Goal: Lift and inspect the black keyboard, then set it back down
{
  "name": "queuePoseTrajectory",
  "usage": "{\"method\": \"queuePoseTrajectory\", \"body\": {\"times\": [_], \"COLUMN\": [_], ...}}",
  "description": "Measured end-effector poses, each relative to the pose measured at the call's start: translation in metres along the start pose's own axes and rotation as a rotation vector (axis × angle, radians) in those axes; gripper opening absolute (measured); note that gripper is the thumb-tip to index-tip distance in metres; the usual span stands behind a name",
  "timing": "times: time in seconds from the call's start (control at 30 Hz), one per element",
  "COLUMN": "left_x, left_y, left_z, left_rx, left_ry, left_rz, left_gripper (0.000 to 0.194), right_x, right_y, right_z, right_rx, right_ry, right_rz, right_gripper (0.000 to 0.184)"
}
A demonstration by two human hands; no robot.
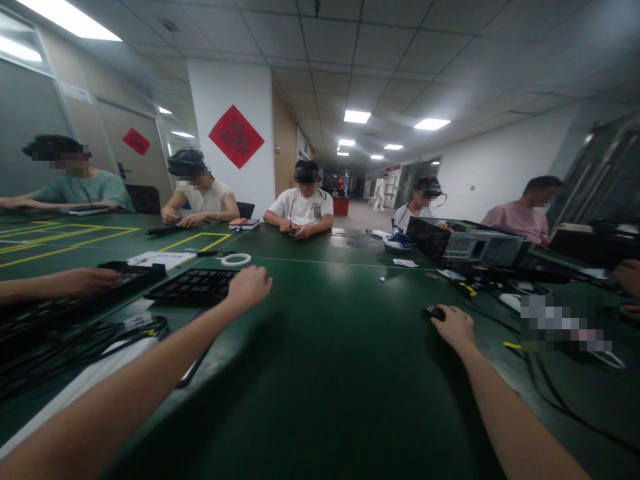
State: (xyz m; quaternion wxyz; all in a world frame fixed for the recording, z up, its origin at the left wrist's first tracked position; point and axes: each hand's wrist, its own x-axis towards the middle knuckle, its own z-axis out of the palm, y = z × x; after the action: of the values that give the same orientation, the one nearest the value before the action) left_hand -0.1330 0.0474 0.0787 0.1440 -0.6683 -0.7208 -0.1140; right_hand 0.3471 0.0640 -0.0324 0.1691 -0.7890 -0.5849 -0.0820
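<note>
My left hand [249,288] is closed, knuckles up, at the right edge of a flat black panel with a grid of openings [193,287]. Its fingertips are hidden, so I cannot tell what they hold. Out on the right, my right hand [456,325] rests low over the green table [340,373], with thumb and fingers closed on a small black object [433,311] whose kind does not show clearly. Beyond my left hand lies a white ring like a roll of tape [236,259]. Under my left forearm, a dark flat thing with a pale edge [196,363] is partly covered.
Another person's hand [93,281] is over a long black frame [135,275] at left, near bundled black cables [100,347]. An opened computer case [465,243] stands at right, with cables [545,380] running toward me. Several people sit around the table.
</note>
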Motion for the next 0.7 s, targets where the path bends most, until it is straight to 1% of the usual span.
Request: {"method": "queuePoseTrajectory", "body": {"times": [0.07, 0.1, 0.17, 0.23, 0.3, 0.37, 0.53, 0.6, 0.7], "left_x": [0.024, 0.031, 0.037, 0.037, 0.035, 0.036, 0.039, 0.038, 0.035], "left_y": [-0.040, -0.059, -0.092, -0.117, -0.133, -0.141, -0.142, -0.141, -0.141], "left_z": [-0.003, -0.003, -0.001, 0.006, 0.014, 0.021, 0.025, 0.025, 0.025], "left_rx": [0.053, 0.063, 0.068, 0.047, 0.015, -0.004, -0.022, -0.040, -0.080], "left_ry": [-0.075, -0.082, -0.123, -0.211, -0.308, -0.343, -0.317, -0.279, -0.188], "left_rz": [-0.190, -0.231, -0.352, -0.498, -0.602, -0.623, -0.589, -0.590, -0.624], "left_gripper": [0.039, 0.042, 0.046, 0.051, 0.057, 0.063, 0.068, 0.065, 0.053], "right_x": [0.000, 0.000, 0.000, 0.000, 0.001, 0.002, 0.004, 0.004, 0.005], "right_y": [-0.001, -0.002, -0.002, -0.002, -0.001, 0.001, 0.004, 0.005, 0.006], "right_z": [-0.001, -0.002, -0.002, -0.002, -0.001, 0.001, 0.004, 0.005, 0.005], "right_rx": [0.015, 0.020, 0.029, 0.033, 0.036, 0.039, 0.055, 0.066, 0.099], "right_ry": [-0.017, -0.021, -0.023, -0.018, -0.016, -0.020, -0.027, -0.035, -0.067], "right_rz": [-0.004, -0.006, -0.009, -0.012, -0.018, -0.021, -0.001, 0.001, 0.006], "right_gripper": [0.046, 0.045, 0.045, 0.045, 0.045, 0.046, 0.046, 0.047, 0.049]}}
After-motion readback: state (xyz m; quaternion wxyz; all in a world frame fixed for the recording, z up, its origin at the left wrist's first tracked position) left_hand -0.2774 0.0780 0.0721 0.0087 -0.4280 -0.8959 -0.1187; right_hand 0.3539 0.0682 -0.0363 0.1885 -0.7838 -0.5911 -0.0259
